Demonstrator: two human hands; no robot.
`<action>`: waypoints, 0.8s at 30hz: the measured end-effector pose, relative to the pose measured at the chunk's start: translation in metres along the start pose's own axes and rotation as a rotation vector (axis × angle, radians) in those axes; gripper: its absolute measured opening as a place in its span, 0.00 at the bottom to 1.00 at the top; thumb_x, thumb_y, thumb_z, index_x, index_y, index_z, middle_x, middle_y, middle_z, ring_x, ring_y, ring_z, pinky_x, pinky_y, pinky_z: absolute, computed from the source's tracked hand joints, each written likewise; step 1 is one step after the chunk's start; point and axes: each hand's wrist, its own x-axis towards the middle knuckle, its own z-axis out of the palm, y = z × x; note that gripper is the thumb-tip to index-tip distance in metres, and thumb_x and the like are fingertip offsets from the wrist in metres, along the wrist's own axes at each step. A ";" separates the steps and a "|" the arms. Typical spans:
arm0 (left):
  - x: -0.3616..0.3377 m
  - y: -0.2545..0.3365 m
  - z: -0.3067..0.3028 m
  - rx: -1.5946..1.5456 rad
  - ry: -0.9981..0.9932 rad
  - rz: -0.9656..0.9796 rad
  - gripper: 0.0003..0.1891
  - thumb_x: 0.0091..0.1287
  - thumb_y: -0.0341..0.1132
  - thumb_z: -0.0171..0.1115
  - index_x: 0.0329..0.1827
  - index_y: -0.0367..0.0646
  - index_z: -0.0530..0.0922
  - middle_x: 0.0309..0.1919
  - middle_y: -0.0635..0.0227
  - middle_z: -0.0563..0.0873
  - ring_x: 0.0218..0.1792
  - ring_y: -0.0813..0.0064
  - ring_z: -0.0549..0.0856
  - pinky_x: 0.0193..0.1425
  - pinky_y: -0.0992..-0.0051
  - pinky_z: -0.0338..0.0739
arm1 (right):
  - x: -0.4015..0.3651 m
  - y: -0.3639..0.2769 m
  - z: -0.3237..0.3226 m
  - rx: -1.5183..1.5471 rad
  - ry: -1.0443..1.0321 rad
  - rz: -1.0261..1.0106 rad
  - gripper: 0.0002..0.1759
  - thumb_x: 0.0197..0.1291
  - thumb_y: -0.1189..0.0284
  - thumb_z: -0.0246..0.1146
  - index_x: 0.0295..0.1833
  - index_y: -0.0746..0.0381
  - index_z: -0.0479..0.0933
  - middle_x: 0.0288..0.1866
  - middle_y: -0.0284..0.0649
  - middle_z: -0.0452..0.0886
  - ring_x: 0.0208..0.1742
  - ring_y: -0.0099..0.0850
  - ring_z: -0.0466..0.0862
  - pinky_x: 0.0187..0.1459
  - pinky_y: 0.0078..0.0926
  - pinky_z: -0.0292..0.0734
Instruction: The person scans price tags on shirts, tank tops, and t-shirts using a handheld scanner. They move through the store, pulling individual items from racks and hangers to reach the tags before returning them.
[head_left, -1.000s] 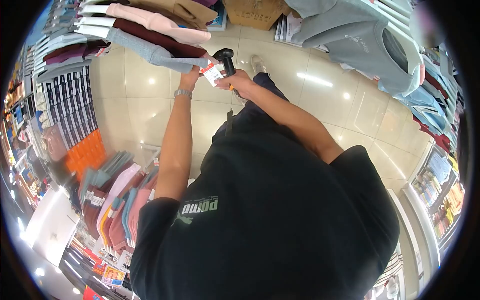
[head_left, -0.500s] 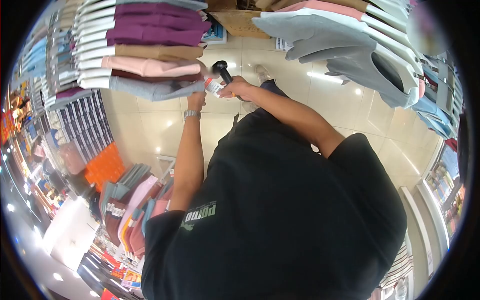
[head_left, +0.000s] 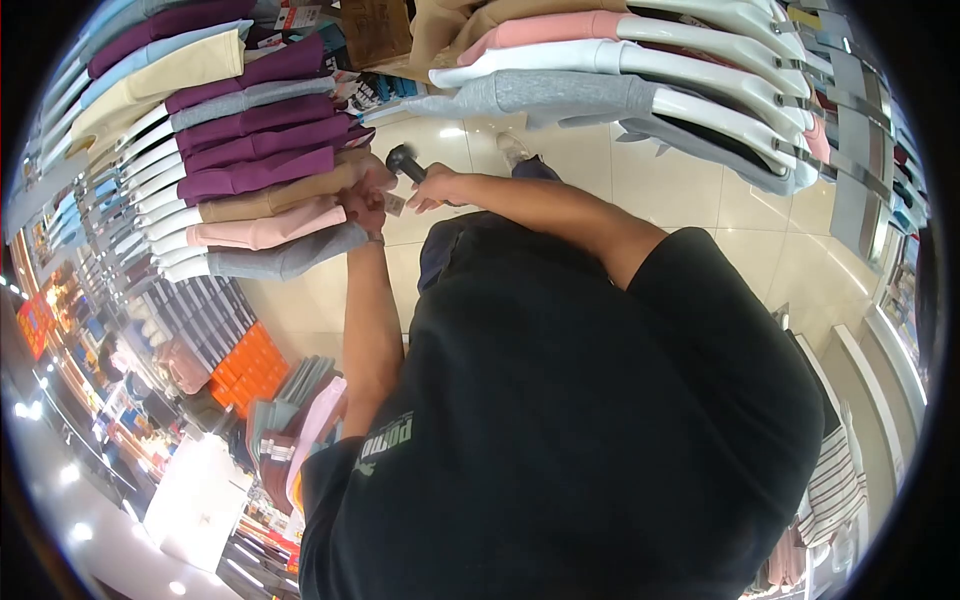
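My right hand (head_left: pixel 434 187) is closed around the handle of a black handheld scanner (head_left: pixel 403 160), whose head points left toward hanging clothes. A small paper tag (head_left: pixel 394 205) shows between my two hands, close to the fingers of both. My left hand (head_left: pixel 366 212) is curled at the ends of the peach garment (head_left: pixel 270 228) and the brown garment (head_left: pixel 265 202); its fingers are blurred and I cannot tell what they grip. Just below hangs a grey garment (head_left: pixel 285 255), near my left wrist.
Purple garments (head_left: pixel 260 145) hang farther along the left rack. On the right rack, a grey top (head_left: pixel 570 95) and a white one (head_left: pixel 540 62) hang on white hangers. Orange boxes (head_left: pixel 247 370) and folded clothes (head_left: pixel 290 420) lie lower left. A shoe (head_left: pixel 513 150) shows on the tiled floor.
My view has shifted, showing more of the left rack. Both hands have moved left with the scanner, and my left hand is now against the peach and brown garments.
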 end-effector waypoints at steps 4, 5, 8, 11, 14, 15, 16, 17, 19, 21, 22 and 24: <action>0.025 -0.005 -0.026 -0.369 -0.594 0.273 0.29 0.72 0.49 0.48 0.71 0.42 0.62 0.70 0.57 0.68 0.55 0.63 0.79 0.57 0.67 0.78 | -0.001 0.003 -0.013 -0.032 -0.026 0.012 0.29 0.48 0.76 0.75 0.55 0.72 0.71 0.40 0.50 0.85 0.38 0.37 0.89 0.34 0.26 0.82; 0.027 -0.002 -0.027 -0.408 -0.467 0.291 0.31 0.71 0.47 0.50 0.72 0.40 0.59 0.70 0.54 0.68 0.59 0.59 0.78 0.64 0.62 0.74 | -0.001 0.004 -0.018 -0.028 -0.028 0.015 0.28 0.49 0.76 0.75 0.55 0.71 0.72 0.40 0.49 0.84 0.39 0.38 0.89 0.34 0.26 0.82; 0.052 0.000 -0.041 -0.367 -0.457 0.390 0.32 0.68 0.44 0.58 0.71 0.39 0.62 0.66 0.52 0.73 0.61 0.55 0.79 0.68 0.58 0.74 | -0.004 0.001 -0.033 -0.029 0.005 0.036 0.25 0.50 0.77 0.73 0.53 0.70 0.72 0.39 0.46 0.84 0.38 0.37 0.89 0.35 0.28 0.82; 0.049 0.022 -0.026 -0.125 -0.209 0.314 0.31 0.68 0.44 0.58 0.70 0.39 0.63 0.65 0.53 0.73 0.60 0.56 0.79 0.67 0.58 0.74 | -0.016 -0.005 -0.047 -0.014 0.070 0.043 0.21 0.51 0.78 0.72 0.49 0.69 0.73 0.39 0.44 0.84 0.36 0.35 0.88 0.34 0.28 0.82; 0.040 0.043 -0.005 0.114 -0.064 0.198 0.30 0.68 0.45 0.58 0.70 0.39 0.64 0.64 0.53 0.74 0.59 0.56 0.79 0.67 0.58 0.75 | -0.017 -0.002 -0.060 0.021 0.072 0.025 0.20 0.51 0.78 0.71 0.49 0.70 0.73 0.39 0.44 0.84 0.36 0.35 0.88 0.33 0.26 0.81; 0.039 0.048 -0.003 0.172 -0.046 0.172 0.30 0.68 0.45 0.58 0.69 0.39 0.64 0.63 0.53 0.74 0.59 0.56 0.80 0.66 0.58 0.75 | -0.017 -0.002 -0.065 0.023 0.078 0.019 0.20 0.51 0.77 0.71 0.49 0.70 0.73 0.39 0.44 0.84 0.36 0.35 0.88 0.33 0.26 0.81; 0.036 0.050 -0.001 0.225 -0.036 0.150 0.30 0.68 0.45 0.58 0.69 0.39 0.64 0.63 0.53 0.74 0.59 0.56 0.80 0.66 0.58 0.76 | -0.017 -0.001 -0.069 0.028 0.086 0.012 0.20 0.52 0.77 0.71 0.49 0.71 0.73 0.39 0.45 0.84 0.36 0.35 0.88 0.33 0.26 0.81; 0.034 0.053 0.003 0.258 -0.034 0.132 0.30 0.68 0.45 0.58 0.69 0.39 0.64 0.63 0.54 0.74 0.58 0.56 0.80 0.66 0.58 0.76 | -0.017 -0.002 -0.071 0.036 0.096 0.002 0.20 0.52 0.77 0.71 0.49 0.71 0.73 0.39 0.45 0.84 0.35 0.36 0.88 0.32 0.26 0.81; 0.033 0.055 0.008 0.332 -0.043 0.094 0.29 0.68 0.45 0.59 0.68 0.40 0.65 0.62 0.54 0.75 0.58 0.57 0.80 0.65 0.58 0.76 | -0.018 -0.003 -0.072 0.108 0.090 -0.013 0.20 0.52 0.76 0.71 0.49 0.71 0.73 0.38 0.46 0.85 0.35 0.36 0.88 0.32 0.26 0.81; 0.032 0.058 0.015 0.400 -0.058 0.066 0.29 0.68 0.45 0.59 0.68 0.40 0.65 0.62 0.54 0.75 0.57 0.57 0.81 0.65 0.59 0.77 | -0.016 -0.008 -0.079 0.122 0.119 -0.054 0.20 0.53 0.74 0.70 0.49 0.71 0.73 0.38 0.47 0.85 0.35 0.35 0.88 0.32 0.26 0.82; 0.031 0.060 0.016 0.426 -0.064 0.056 0.29 0.68 0.45 0.59 0.68 0.40 0.66 0.61 0.54 0.75 0.57 0.57 0.81 0.64 0.59 0.77 | -0.015 -0.008 -0.082 0.133 0.134 -0.060 0.19 0.53 0.74 0.70 0.49 0.71 0.74 0.38 0.47 0.85 0.35 0.35 0.88 0.32 0.26 0.82; 0.032 0.059 0.021 0.478 -0.077 0.042 0.28 0.68 0.45 0.59 0.67 0.40 0.66 0.61 0.54 0.76 0.57 0.57 0.81 0.64 0.59 0.77 | -0.010 -0.007 -0.085 0.143 0.151 -0.069 0.19 0.53 0.74 0.70 0.48 0.70 0.74 0.38 0.47 0.85 0.35 0.34 0.88 0.33 0.26 0.82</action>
